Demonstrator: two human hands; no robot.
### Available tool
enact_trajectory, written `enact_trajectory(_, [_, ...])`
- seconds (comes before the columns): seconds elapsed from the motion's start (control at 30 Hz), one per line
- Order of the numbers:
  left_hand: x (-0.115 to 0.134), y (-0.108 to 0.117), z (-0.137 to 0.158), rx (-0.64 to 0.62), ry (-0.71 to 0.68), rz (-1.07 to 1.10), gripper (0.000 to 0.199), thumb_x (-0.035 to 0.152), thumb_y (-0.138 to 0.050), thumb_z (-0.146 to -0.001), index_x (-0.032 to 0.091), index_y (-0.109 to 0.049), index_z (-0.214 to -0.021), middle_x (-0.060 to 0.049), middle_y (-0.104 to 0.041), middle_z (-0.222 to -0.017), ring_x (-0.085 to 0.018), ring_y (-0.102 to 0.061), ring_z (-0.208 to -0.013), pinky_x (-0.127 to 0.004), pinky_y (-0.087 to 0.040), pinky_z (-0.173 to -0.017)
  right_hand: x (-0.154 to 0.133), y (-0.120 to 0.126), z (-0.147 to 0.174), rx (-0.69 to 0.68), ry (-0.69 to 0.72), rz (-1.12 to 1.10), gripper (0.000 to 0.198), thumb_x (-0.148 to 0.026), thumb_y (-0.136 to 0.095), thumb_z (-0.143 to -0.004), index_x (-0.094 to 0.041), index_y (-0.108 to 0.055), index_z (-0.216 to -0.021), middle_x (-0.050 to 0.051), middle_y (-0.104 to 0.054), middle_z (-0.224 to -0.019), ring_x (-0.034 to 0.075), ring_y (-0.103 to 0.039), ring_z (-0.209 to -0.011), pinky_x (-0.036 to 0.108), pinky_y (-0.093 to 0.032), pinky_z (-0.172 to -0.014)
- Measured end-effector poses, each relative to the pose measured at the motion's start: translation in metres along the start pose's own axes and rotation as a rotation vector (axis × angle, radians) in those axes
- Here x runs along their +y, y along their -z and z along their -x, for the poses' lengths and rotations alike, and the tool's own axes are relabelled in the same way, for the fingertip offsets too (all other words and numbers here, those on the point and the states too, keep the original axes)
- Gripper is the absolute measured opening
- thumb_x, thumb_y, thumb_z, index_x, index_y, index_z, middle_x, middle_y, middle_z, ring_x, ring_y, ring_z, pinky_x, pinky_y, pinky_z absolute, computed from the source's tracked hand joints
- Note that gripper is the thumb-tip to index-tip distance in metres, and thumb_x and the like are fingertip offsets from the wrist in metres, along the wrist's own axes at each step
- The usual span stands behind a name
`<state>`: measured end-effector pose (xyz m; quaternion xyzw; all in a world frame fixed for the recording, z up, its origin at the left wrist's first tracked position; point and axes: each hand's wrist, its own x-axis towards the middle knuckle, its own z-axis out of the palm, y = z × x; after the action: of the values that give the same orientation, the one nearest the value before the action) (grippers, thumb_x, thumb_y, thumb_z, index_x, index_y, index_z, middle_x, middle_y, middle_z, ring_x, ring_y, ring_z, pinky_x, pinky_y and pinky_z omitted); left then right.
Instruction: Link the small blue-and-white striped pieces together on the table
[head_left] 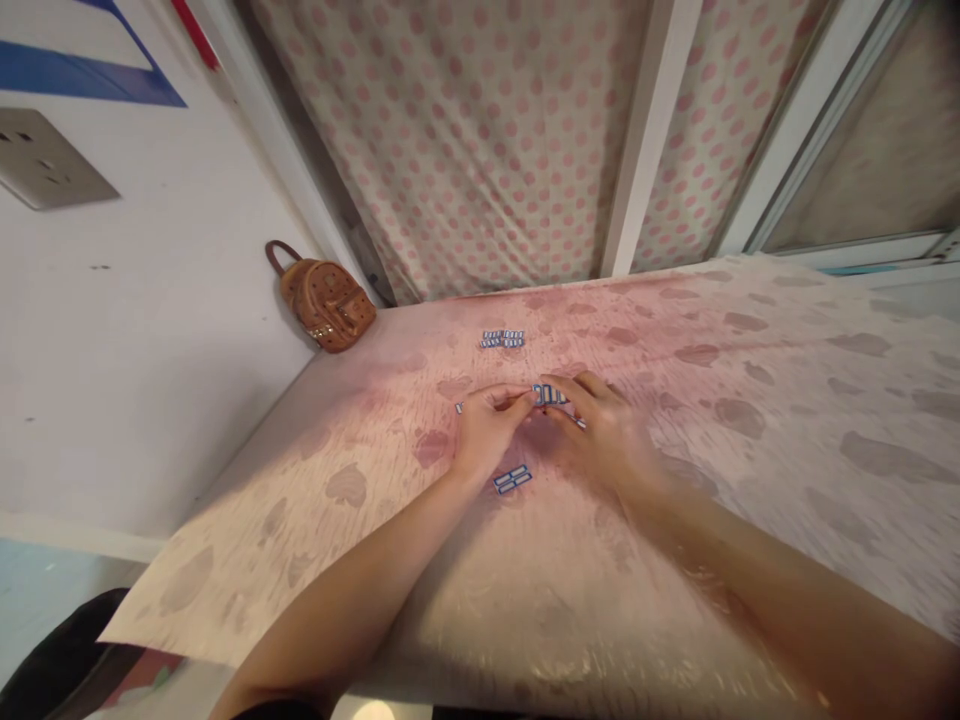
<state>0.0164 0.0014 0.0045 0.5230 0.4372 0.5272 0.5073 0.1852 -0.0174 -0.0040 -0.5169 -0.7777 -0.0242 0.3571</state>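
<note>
Over the middle of the table, my left hand and my right hand meet at a row of small blue-and-white rectangular pieces. My left thumb and forefinger pinch at the row's left end. The fingers of my right hand close on it from the right, covering part of it. Just below my left hand, a small group of similar pieces lies flat. Farther back sits a bigger cluster of several such pieces. Bits of blue and white also show beside both hands, mostly hidden. What exactly the pieces are is too small to tell.
A pale patterned cloth covers the table. At its far left corner, a small brown backpack leans by the white wall. Behind the table hangs a dotted curtain with a white frame post.
</note>
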Motion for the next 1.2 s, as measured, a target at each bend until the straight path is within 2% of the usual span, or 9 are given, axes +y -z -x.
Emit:
enact_trajectory(0.2, [0.002, -0.001, 0.001, 0.010, 0.020, 0.013, 0.010, 0.025, -0.075, -0.081, 0.017, -0.078, -0.085, -0.005, -0.078, -0.085, -0.015, -0.072, -0.073, -0.026, -0.055, -0.070, 0.000, -0.002, 0.000, 0.027, -0.012, -0.140, 0.029, -0.025, -0.055, -0.098, -0.022, -0.068, -0.123, 0.009, -0.069, -0.109, 0.026, -0.064, -0.083, 0.039, -0.051, -0.077])
enact_trajectory(0.33, [0.002, 0.001, 0.001, 0.024, -0.005, -0.017, 0.011, 0.027, -0.074, -0.082, 0.017, -0.078, -0.085, -0.005, -0.077, -0.082, -0.015, -0.071, -0.072, -0.026, -0.054, -0.068, 0.000, -0.002, -0.001, 0.038, -0.164, -0.328, 0.032, -0.035, -0.058, -0.095, -0.020, -0.064, -0.124, 0.007, -0.070, -0.096, 0.022, -0.063, -0.073, 0.035, -0.048, -0.068])
enact_trajectory(0.43, [0.003, 0.001, 0.002, 0.014, -0.016, -0.030, 0.013, 0.028, -0.074, -0.083, 0.017, -0.078, -0.085, -0.006, -0.078, -0.083, -0.016, -0.072, -0.072, -0.025, -0.054, -0.067, 0.000, 0.000, -0.002, -0.002, -0.292, -0.562, 0.026, -0.040, -0.051, -0.098, -0.020, -0.067, -0.099, 0.003, -0.066, -0.076, 0.018, -0.059, -0.064, 0.030, -0.043, -0.061])
enact_trajectory(0.5, [0.005, 0.000, 0.003, 0.003, -0.014, -0.035, 0.013, 0.028, -0.073, -0.083, 0.017, -0.078, -0.085, -0.006, -0.078, -0.084, -0.016, -0.072, -0.073, -0.025, -0.054, -0.068, 0.001, 0.002, -0.004, -0.033, -0.336, -0.672, 0.032, -0.041, -0.048, -0.098, -0.020, -0.063, -0.077, 0.001, -0.060, -0.065, 0.016, -0.055, -0.057, 0.029, -0.040, -0.057])
enact_trajectory(0.57, [0.005, -0.001, 0.004, 0.000, -0.008, -0.038, 0.013, 0.028, -0.073, -0.084, 0.017, -0.078, -0.086, -0.006, -0.078, -0.085, -0.016, -0.073, -0.075, -0.026, -0.055, -0.069, 0.001, 0.002, -0.005, -0.047, -0.371, -0.729, 0.035, -0.040, -0.050, -0.095, -0.021, -0.058, -0.068, 0.000, -0.057, -0.061, 0.014, -0.051, -0.053, 0.028, -0.037, -0.053])
enact_trajectory(0.73, [0.002, -0.001, 0.004, -0.017, 0.013, -0.027, 0.014, 0.029, -0.071, -0.087, 0.017, -0.076, -0.091, -0.007, -0.078, -0.091, -0.018, -0.074, -0.079, -0.027, -0.056, -0.072, 0.001, 0.000, -0.006, -0.063, -0.392, -0.794, 0.034, -0.040, -0.054, -0.093, -0.020, -0.061, -0.066, 0.000, -0.061, -0.063, 0.014, -0.053, -0.055, 0.028, -0.039, -0.057])
enact_trajectory(0.93, [0.003, 0.004, 0.001, -0.124, -0.142, -0.133, 0.036, 0.028, -0.071, -0.089, 0.019, -0.067, -0.124, -0.006, -0.077, -0.090, -0.019, -0.073, -0.082, -0.029, -0.056, -0.077, 0.006, -0.002, -0.006, -0.081, -0.430, -0.817, 0.034, -0.042, -0.054, -0.091, -0.020, -0.060, -0.066, 0.001, -0.060, -0.063, 0.014, -0.052, -0.053, 0.028, -0.036, -0.054])
enact_trajectory(1.03, [0.006, 0.007, 0.000, -0.178, -0.246, -0.255, 0.039, 0.022, -0.073, -0.086, 0.023, -0.067, -0.125, -0.006, -0.077, -0.098, -0.019, -0.072, -0.090, -0.030, -0.056, -0.082, 0.010, -0.001, -0.007, -0.100, -0.445, -0.823, 0.036, -0.045, -0.055, -0.090, -0.021, -0.058, -0.064, -0.001, -0.054, -0.058, 0.014, -0.048, -0.051, 0.028, -0.034, -0.052])
enact_trajectory(1.2, [0.002, 0.012, -0.003, -0.192, -0.337, -0.393, 0.034, 0.021, -0.072, -0.087, 0.025, -0.069, -0.121, -0.005, -0.075, -0.098, -0.017, -0.070, -0.086, -0.029, -0.058, -0.078, 0.012, 0.003, -0.009, -0.150, -0.431, -0.786, 0.038, -0.048, -0.055, -0.090, -0.021, -0.057, -0.063, -0.001, -0.052, -0.056, 0.013, -0.045, -0.050, 0.028, -0.033, -0.052])
